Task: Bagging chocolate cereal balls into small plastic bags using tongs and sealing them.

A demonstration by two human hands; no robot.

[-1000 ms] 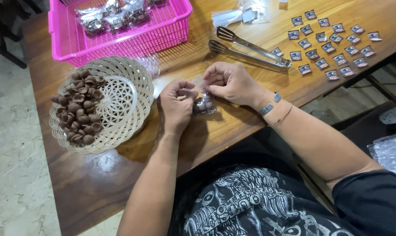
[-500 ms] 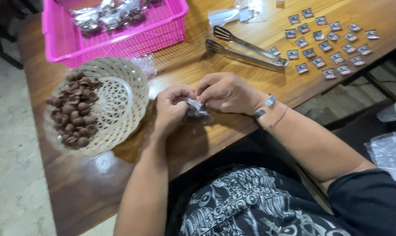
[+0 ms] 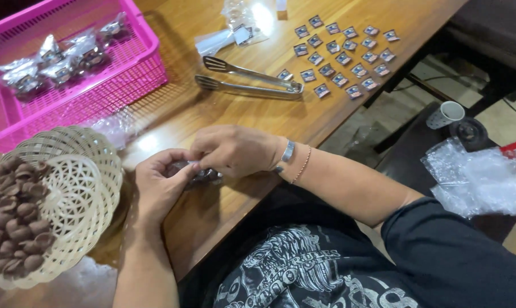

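Both the left hand [image 3: 161, 185] and the right hand [image 3: 235, 151] pinch a small clear bag [image 3: 204, 175] of brown sweets, just above the surface [image 3: 212, 217]. It looks light, crinkly and slippery; gripping the gathered top seems safest.

Metal tongs [image 3: 252, 80], pink basket [image 3: 121, 80] of wrapped bags, perhaps stickers [image 3: 343, 54], white cup [image 3: 445, 114].
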